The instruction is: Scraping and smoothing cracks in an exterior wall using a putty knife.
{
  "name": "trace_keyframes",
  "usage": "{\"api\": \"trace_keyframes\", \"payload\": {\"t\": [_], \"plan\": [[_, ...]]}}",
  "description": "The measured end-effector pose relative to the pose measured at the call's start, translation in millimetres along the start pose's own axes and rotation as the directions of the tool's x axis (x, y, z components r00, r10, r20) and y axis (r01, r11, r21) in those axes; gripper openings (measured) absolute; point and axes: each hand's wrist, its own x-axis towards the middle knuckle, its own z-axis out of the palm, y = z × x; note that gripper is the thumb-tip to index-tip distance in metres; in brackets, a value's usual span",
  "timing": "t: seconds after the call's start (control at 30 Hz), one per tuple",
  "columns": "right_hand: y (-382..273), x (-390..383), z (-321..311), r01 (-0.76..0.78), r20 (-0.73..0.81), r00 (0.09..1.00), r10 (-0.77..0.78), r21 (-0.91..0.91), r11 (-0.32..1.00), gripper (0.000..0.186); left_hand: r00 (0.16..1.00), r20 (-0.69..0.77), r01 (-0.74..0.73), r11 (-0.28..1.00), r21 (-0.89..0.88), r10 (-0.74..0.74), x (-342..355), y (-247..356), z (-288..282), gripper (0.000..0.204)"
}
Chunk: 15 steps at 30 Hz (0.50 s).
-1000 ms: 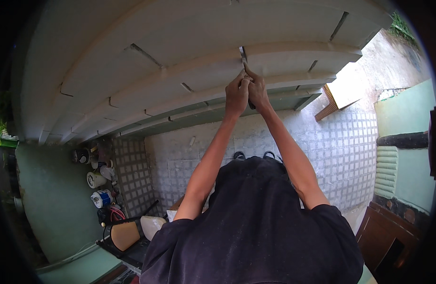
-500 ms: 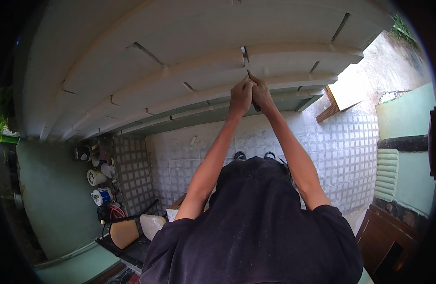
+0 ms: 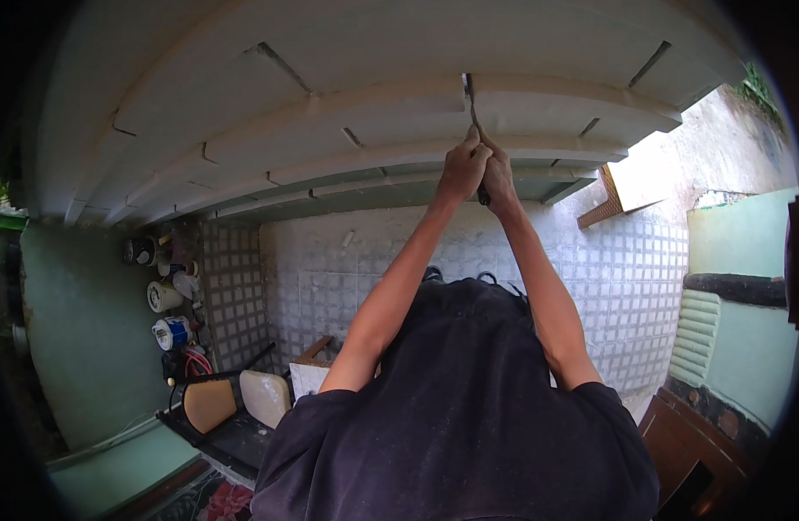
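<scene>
Pale, stepped wall (image 3: 399,115) spans our upper view, bordering the tiled floor (image 3: 616,286). Before it we see the left hand (image 3: 463,171) and right hand (image 3: 500,180) wrapped together around a slender tool (image 3: 474,113), its tip at a dark slot (image 3: 468,81); we judge the tool light and stiff, best held by its handle (image 3: 483,198).

There are two hands (image 3: 463,171) (image 3: 501,182), one tool (image 3: 483,199), two rounded pads (image 3: 210,405) (image 3: 265,398)

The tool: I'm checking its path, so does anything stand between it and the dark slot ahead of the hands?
Nothing visible does. The tool points out from the left hand and right hand toward the slot; whether its tip is inside is too small to tell.
</scene>
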Motion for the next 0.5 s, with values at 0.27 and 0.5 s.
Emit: {"api": "trace_keyframes", "payload": {"t": [0.27, 0.5], "plan": [[-12, 2, -2, -0.034, 0.032, 0.999, 0.034, 0.006, 0.999, 0.048, 1.000, -0.006, -0.022, 0.997, -0.068, 0.022, 2, 8, -1, 0.037], [-17, 2, -1, -0.138, -0.005, 0.990, 0.138, 0.012, 0.990, 0.048, 0.996, 0.051, 0.067, 0.998, -0.017, -0.066, 5, 6, -1, 0.036]]}}
